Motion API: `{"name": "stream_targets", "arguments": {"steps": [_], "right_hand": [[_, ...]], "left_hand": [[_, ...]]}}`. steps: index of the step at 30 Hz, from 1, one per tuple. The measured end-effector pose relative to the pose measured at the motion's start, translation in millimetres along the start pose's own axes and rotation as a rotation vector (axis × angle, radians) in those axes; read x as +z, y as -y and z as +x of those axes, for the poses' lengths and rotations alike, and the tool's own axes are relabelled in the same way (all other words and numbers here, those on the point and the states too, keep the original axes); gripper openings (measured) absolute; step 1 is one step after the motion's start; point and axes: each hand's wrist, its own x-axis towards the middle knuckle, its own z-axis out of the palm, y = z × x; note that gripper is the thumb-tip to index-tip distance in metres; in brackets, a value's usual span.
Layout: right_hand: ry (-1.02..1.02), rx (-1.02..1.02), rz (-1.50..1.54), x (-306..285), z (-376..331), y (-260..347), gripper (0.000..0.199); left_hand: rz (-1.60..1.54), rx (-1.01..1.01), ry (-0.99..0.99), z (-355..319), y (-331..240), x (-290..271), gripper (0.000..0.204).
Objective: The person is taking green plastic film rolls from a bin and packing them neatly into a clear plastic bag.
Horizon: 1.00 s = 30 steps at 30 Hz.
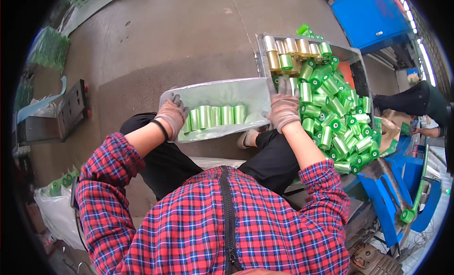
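Observation:
A translucent plastic bag (215, 91) stands with its mouth open in front of my knees. Inside, along its near side, a row of several green film rolls (215, 116) stands side by side. My left hand (173, 115), in a pale work glove, has its fingers bent over the bag's left end. At the right end my right hand (284, 105), gloved too, lies against the plastic with its fingers stretched out and the thumb toward the bag. Just beyond the right fingers is a large heap of loose green rolls (336, 106).
The heap fills a grey-edged bin (259, 52), with yellowish rolls (291, 47) at its far left. A blue cabinet (371, 19) stands behind. Another person's hand (416, 130) shows at the right, near a brown carton (391, 128). A dark metal box (71, 107) is at left.

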Motion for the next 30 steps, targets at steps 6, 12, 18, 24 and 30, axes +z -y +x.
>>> {"name": "stream_targets", "arguments": {"steps": [6, 12, 18, 24, 30], "right_hand": [[0.373, 0.239, 0.618, 40, 8, -10, 0.077], [0.297, 0.037, 0.626, 42, 16, -5, 0.06], [0.32, -0.013, 0.659, 46, 16, -7, 0.062], [0.335, 0.015, 0.669, 40, 20, -10, 0.066], [-0.037, -0.046, 0.878, 41, 22, 0, 0.038]], "left_hand": [[0.008, 0.26, 0.27, 130, -51, -2, 0.07], [0.062, 0.064, 0.061, 237, -106, 97, 0.08], [-0.01, -0.063, 0.099, 248, -129, 97, 0.091], [-0.207, -0.062, 0.075, 248, -132, 73, 0.088], [-0.274, -0.122, -0.206, 252, -121, 127, 0.07]]}}
